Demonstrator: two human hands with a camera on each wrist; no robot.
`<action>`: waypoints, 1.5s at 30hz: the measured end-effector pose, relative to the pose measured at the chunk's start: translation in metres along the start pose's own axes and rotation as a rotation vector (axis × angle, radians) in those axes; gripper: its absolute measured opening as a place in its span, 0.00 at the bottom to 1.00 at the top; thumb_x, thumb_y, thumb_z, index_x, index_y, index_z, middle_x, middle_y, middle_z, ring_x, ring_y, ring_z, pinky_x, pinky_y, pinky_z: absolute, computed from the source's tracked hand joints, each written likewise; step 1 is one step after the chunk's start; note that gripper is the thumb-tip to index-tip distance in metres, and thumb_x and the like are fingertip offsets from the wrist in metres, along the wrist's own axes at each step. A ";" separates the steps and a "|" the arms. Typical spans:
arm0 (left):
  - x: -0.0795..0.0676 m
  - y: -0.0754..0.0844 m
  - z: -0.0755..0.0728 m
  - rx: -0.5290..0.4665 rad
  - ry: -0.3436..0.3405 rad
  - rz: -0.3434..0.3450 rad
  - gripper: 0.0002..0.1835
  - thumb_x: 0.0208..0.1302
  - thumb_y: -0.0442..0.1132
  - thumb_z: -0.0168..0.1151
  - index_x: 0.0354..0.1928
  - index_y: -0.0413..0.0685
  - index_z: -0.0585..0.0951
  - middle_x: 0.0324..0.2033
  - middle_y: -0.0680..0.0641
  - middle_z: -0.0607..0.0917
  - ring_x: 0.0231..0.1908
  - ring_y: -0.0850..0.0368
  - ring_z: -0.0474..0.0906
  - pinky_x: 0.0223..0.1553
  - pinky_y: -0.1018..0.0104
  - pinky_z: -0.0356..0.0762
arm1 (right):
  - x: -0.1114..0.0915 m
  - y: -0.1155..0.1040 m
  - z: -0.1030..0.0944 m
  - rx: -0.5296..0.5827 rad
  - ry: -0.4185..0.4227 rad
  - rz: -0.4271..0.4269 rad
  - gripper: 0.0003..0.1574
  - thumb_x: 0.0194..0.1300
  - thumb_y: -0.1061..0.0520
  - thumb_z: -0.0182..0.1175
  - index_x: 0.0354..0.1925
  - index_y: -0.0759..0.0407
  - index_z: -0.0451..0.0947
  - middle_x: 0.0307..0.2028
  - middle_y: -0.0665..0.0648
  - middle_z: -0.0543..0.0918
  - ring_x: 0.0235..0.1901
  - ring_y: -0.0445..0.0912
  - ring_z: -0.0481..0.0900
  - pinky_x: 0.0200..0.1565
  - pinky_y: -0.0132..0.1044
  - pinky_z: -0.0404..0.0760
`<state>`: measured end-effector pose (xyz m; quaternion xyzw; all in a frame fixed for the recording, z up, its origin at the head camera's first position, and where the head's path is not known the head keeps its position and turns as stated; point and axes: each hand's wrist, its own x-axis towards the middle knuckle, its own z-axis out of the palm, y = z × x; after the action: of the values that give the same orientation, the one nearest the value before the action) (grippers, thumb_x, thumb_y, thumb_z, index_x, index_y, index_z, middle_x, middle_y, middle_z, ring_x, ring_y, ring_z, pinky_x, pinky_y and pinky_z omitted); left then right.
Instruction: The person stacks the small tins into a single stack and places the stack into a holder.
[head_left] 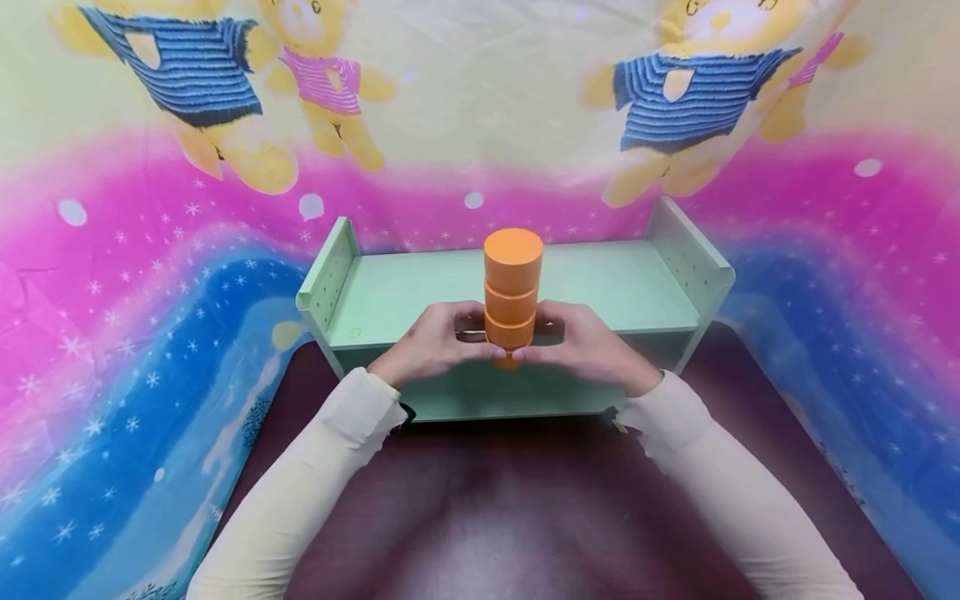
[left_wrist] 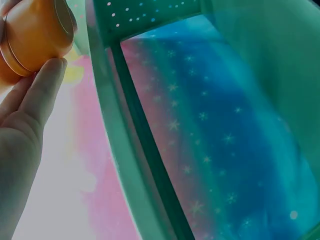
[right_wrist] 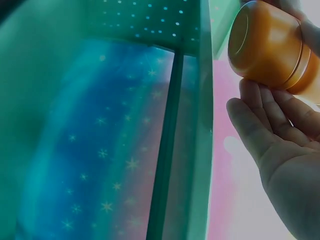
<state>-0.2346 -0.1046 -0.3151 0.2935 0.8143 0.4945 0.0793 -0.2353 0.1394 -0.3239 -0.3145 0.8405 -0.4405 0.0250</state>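
Observation:
An upright orange stack of round, cup-like pieces (head_left: pixel 513 271) stands in the air before the green shelf, held between both hands. It narrows towards the bottom and has a flat top. My left hand (head_left: pixel 438 340) grips its lower left side, thumb in front and fingers behind. From the other side my right hand (head_left: pixel 583 343) grips it the same way, the two thumbs nearly meeting. In the left wrist view the orange stack (left_wrist: pixel 37 35) shows its rounded lower end against the fingers. The right wrist view shows the orange stack (right_wrist: pixel 267 45) above the right fingers.
A pale green two-level shelf (head_left: pixel 420 283) with raised, perforated side panels stands at the back of a dark red-brown table (head_left: pixel 495 508). A cloth printed with bears and snowflakes (head_left: pixel 472 125) hangs behind and along both sides.

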 end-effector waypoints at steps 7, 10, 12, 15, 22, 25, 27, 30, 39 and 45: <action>0.011 0.001 -0.009 -0.002 0.011 -0.004 0.25 0.59 0.38 0.75 0.58 0.42 0.80 0.53 0.48 0.84 0.56 0.54 0.81 0.56 0.60 0.81 | 0.012 -0.003 -0.008 0.052 0.008 0.025 0.30 0.59 0.52 0.75 0.57 0.60 0.79 0.55 0.56 0.83 0.58 0.53 0.79 0.63 0.53 0.76; 0.017 0.001 -0.011 -0.015 0.010 -0.017 0.25 0.60 0.38 0.74 0.59 0.42 0.80 0.54 0.49 0.84 0.57 0.54 0.80 0.57 0.60 0.80 | 0.018 0.000 -0.011 0.058 0.010 0.025 0.30 0.60 0.52 0.74 0.57 0.61 0.79 0.55 0.56 0.83 0.59 0.54 0.78 0.63 0.54 0.75; 0.021 0.000 -0.013 -0.021 0.013 -0.031 0.26 0.60 0.38 0.74 0.60 0.42 0.79 0.54 0.48 0.83 0.57 0.54 0.79 0.58 0.60 0.79 | 0.022 0.001 -0.013 0.060 0.006 0.028 0.30 0.60 0.52 0.74 0.57 0.61 0.79 0.55 0.57 0.83 0.59 0.54 0.78 0.63 0.54 0.75; 0.027 -0.001 -0.015 -0.020 0.019 -0.054 0.25 0.61 0.39 0.73 0.60 0.42 0.79 0.55 0.48 0.83 0.58 0.53 0.79 0.59 0.59 0.79 | 0.028 0.003 -0.016 0.055 -0.001 0.038 0.30 0.61 0.51 0.73 0.58 0.61 0.79 0.55 0.57 0.83 0.59 0.54 0.78 0.63 0.54 0.75; 0.039 -0.006 -0.018 -0.021 0.019 -0.082 0.26 0.63 0.40 0.72 0.61 0.42 0.77 0.57 0.46 0.82 0.58 0.51 0.78 0.60 0.57 0.78 | 0.040 0.010 -0.022 0.022 -0.015 0.074 0.32 0.62 0.50 0.72 0.60 0.63 0.77 0.56 0.59 0.82 0.59 0.55 0.78 0.64 0.54 0.74; 0.043 -0.009 -0.019 -0.026 0.019 -0.096 0.26 0.64 0.40 0.71 0.62 0.42 0.77 0.57 0.46 0.81 0.59 0.51 0.78 0.61 0.57 0.77 | 0.044 0.012 -0.022 0.016 -0.016 0.082 0.32 0.62 0.50 0.72 0.60 0.62 0.77 0.56 0.59 0.83 0.58 0.54 0.79 0.64 0.54 0.74; 0.045 -0.011 -0.020 -0.023 0.020 -0.101 0.26 0.64 0.41 0.71 0.62 0.42 0.76 0.57 0.46 0.81 0.59 0.50 0.78 0.61 0.57 0.77 | 0.047 0.013 -0.023 0.016 -0.015 0.082 0.31 0.62 0.51 0.72 0.60 0.62 0.78 0.54 0.58 0.83 0.57 0.53 0.79 0.63 0.53 0.75; 0.048 -0.013 -0.021 -0.006 0.019 -0.100 0.26 0.64 0.41 0.71 0.62 0.41 0.76 0.57 0.46 0.81 0.59 0.50 0.78 0.62 0.57 0.76 | 0.050 0.016 -0.023 0.012 -0.015 0.085 0.31 0.62 0.52 0.72 0.60 0.62 0.78 0.53 0.58 0.84 0.55 0.52 0.80 0.62 0.52 0.75; 0.055 -0.015 -0.020 0.000 0.009 -0.102 0.27 0.66 0.39 0.68 0.64 0.39 0.74 0.60 0.43 0.79 0.61 0.47 0.76 0.62 0.57 0.76 | 0.055 0.021 -0.024 0.027 -0.033 0.115 0.32 0.64 0.53 0.70 0.62 0.64 0.75 0.55 0.61 0.82 0.56 0.53 0.79 0.64 0.52 0.74; 0.057 -0.017 -0.018 -0.016 0.014 -0.107 0.27 0.67 0.38 0.68 0.65 0.38 0.74 0.60 0.43 0.79 0.62 0.47 0.75 0.63 0.58 0.75 | 0.056 0.023 -0.025 0.035 -0.036 0.128 0.33 0.64 0.53 0.70 0.63 0.64 0.74 0.56 0.61 0.82 0.57 0.53 0.79 0.64 0.52 0.73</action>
<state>-0.2957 -0.0927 -0.3117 0.2453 0.8253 0.4982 0.1022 -0.2995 0.1359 -0.3130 -0.2676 0.8504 -0.4469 0.0735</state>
